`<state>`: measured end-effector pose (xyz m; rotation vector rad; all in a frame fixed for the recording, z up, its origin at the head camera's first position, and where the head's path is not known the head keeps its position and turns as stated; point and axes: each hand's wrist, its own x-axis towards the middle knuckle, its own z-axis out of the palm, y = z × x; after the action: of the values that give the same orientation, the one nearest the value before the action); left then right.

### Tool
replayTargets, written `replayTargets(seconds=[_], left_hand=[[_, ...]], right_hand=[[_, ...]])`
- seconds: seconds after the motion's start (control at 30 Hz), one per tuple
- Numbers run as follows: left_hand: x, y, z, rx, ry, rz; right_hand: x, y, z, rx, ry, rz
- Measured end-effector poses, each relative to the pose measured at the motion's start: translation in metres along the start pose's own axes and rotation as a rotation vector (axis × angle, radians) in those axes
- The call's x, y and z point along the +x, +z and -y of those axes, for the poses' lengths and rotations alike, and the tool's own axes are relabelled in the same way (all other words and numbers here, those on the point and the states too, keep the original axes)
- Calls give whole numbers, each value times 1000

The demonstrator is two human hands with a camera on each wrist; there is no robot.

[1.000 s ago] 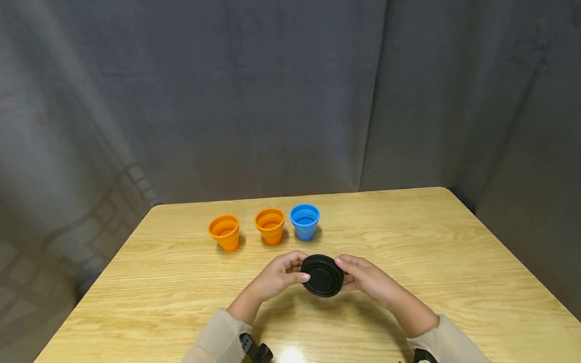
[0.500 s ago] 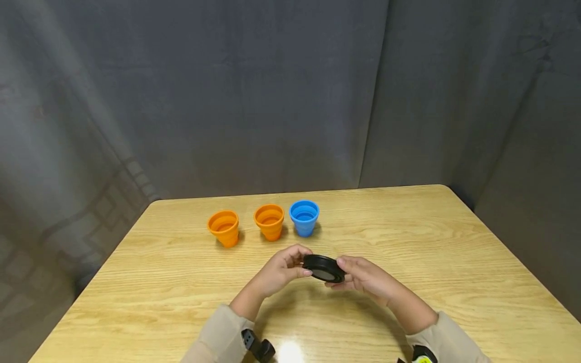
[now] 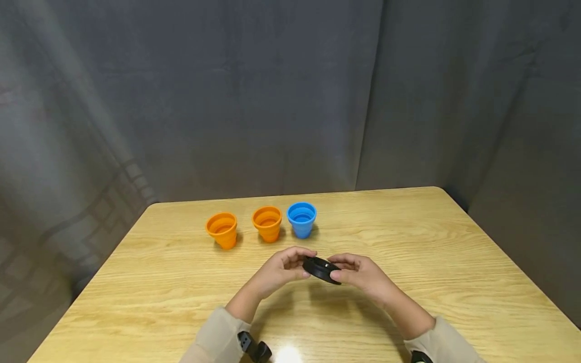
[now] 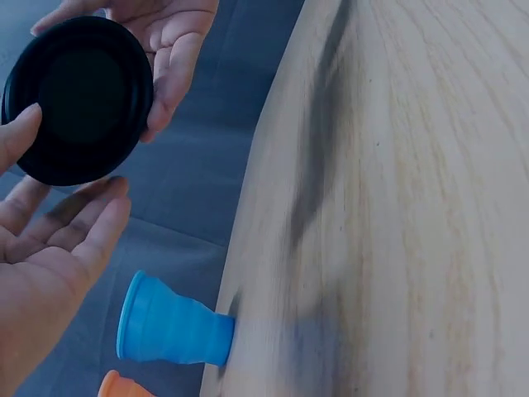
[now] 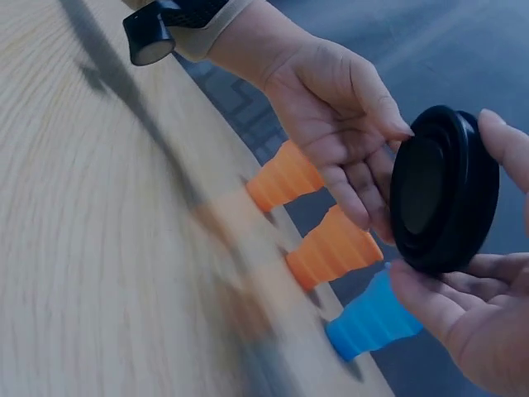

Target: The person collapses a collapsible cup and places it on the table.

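Observation:
A black collapsible cup [image 3: 321, 270], folded into a flat ringed disc, is held tilted above the table between both hands. My left hand [image 3: 282, 273] pinches its left edge, thumb on the near side and fingers at the far side. At the opposite edge my right hand [image 3: 366, 277] pinches the rim between thumb and fingers. The left wrist view shows the disc's ringed flat face [image 4: 78, 99]. Farther back on the table, a blue cup [image 3: 301, 220], an orange cup [image 3: 267, 224] and another orange cup [image 3: 222, 230] stand upright, unfolded and apart from both hands.
The wooden table [image 3: 431, 242] extends on both sides of the hands. Grey curtains [image 3: 254, 101] hang behind its far edge and along the sides. A black wrist camera [image 3: 255, 348] sits on the left sleeve.
The black cup has turned from facing up at the head camera to being seen nearly edge-on. My right thumb has moved to its near side, with the fingers now at the far edge.

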<state>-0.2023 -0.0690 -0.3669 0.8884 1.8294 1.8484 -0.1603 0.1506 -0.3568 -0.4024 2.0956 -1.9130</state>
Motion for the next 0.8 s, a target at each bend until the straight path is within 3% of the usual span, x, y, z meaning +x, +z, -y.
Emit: replayTargets(seconds=[0.13, 0.27, 0.5, 0.8], left_hand=[[-2, -1, 0, -50, -12, 14], [-2, -2, -1, -79, -10, 21], [-1, -1, -2, -93, -44, -12], [-2, 2, -3, -36, -26, -41]], right_hand=[[0, 5, -3, -15, -4, -86], [1, 7, -4, -41, -48, -120], [1, 10, -5, -80, -137, -136], [0, 9, -6, -278, -204, -94]])
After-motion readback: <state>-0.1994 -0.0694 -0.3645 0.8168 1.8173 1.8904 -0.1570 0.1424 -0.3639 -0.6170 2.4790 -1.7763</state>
